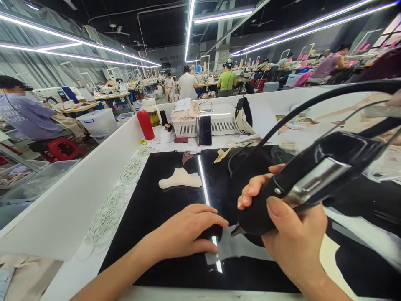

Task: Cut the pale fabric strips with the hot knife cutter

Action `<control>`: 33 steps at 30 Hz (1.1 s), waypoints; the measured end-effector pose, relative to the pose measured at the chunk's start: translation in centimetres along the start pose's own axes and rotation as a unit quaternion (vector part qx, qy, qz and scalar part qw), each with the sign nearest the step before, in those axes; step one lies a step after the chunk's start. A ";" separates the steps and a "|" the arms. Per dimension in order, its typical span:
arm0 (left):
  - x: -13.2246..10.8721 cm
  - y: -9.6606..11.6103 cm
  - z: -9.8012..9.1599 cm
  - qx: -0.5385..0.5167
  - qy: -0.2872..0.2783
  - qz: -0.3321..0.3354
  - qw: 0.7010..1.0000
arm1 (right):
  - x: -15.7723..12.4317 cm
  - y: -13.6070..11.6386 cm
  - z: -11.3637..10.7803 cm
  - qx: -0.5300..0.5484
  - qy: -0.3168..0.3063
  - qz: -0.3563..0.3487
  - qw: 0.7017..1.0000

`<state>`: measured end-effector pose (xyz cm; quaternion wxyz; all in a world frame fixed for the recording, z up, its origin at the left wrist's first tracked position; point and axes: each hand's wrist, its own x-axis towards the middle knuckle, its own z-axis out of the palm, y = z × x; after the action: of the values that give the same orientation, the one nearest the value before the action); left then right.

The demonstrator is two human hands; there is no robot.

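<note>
My right hand [291, 238] is wrapped around a black corded hand tool [313, 179] with a silver metal plate on its side. The tool's narrow tip points down at a thin translucent sheet [247, 246] on the glossy black board [175, 259]. Whether the tip touches the sheet, I cannot tell. At the sheet's left end, my left hand [191, 230] rests with fingertips and thumb spread, holding nothing. Farther back on the board lies a cream fabric piece [180, 179] with a shaped edge. Part of the sheet is hidden behind the tool and right hand.
Pale green cord loops [106, 217] lie along the left. Behind the board stand a phone [204, 130], a white vented box [219, 119] and a red bottle [145, 124]. A black cable [300, 106] arches from the tool. Low white walls [78, 192] edge the workspace; several people work beyond.
</note>
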<state>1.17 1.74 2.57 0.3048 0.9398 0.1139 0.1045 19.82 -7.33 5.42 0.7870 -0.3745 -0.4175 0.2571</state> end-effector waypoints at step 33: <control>0.5 -0.7 1.0 -0.053 -0.045 -0.004 0.998 | 0.2 -2.1 -2.0 -0.018 0.008 -0.002 1.000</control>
<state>1.80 1.87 1.40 0.3594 0.9256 0.0981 0.0671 21.88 -9.17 6.48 0.7838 -0.3897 -0.4165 0.2456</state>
